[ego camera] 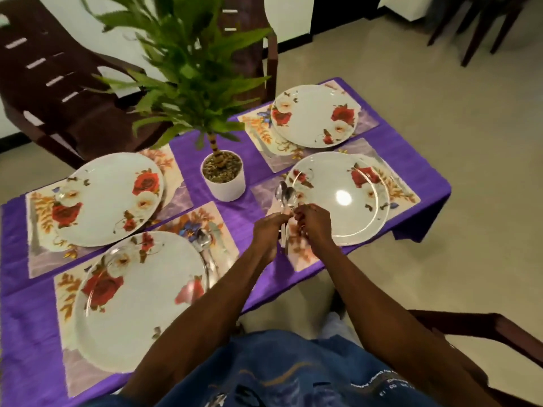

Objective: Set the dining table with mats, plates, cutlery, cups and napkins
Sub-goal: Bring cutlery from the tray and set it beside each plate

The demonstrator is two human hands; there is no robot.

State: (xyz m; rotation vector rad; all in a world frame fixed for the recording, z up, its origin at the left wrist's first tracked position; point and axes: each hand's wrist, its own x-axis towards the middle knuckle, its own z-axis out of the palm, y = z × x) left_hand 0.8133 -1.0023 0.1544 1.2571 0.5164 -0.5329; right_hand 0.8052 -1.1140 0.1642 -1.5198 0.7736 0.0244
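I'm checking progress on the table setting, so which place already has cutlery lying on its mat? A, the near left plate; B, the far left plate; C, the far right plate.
A: spoons lie on the mat just right of the near left plate; the other spoons are in the left hand.

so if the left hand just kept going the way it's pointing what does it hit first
Probably the potted plant. The left hand holds spoons pointing up and away over the mat, toward the white pot's right side. Depth is unclear, so it might pass beside it.
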